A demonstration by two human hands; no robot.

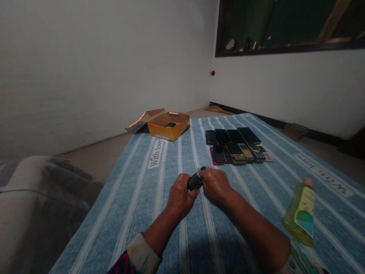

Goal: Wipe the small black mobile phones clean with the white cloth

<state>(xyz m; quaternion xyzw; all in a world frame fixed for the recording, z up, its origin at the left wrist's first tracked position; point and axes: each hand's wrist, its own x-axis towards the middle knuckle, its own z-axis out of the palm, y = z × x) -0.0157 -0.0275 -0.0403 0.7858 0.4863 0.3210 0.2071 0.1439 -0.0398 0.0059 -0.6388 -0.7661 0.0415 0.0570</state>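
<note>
Both my hands meet over a blue striped cloth [137,198]. My left hand [180,196] is closed around the near end of a small black phone [195,181]. My right hand [216,184] is closed too, its fingertips pinching the phone's far end, where a bit of pale material shows. Beyond them lie several phones in two rows [236,146]: dark touch-screen ones at the back, keypad ones in front.
An open orange cardboard box [169,126] with a dark item inside sits at the cloth's far left. A yellow-green plastic bottle [300,212] lies tilted at the right. A grey bundle of fabric [37,198] is at the left. White walls enclose the corner.
</note>
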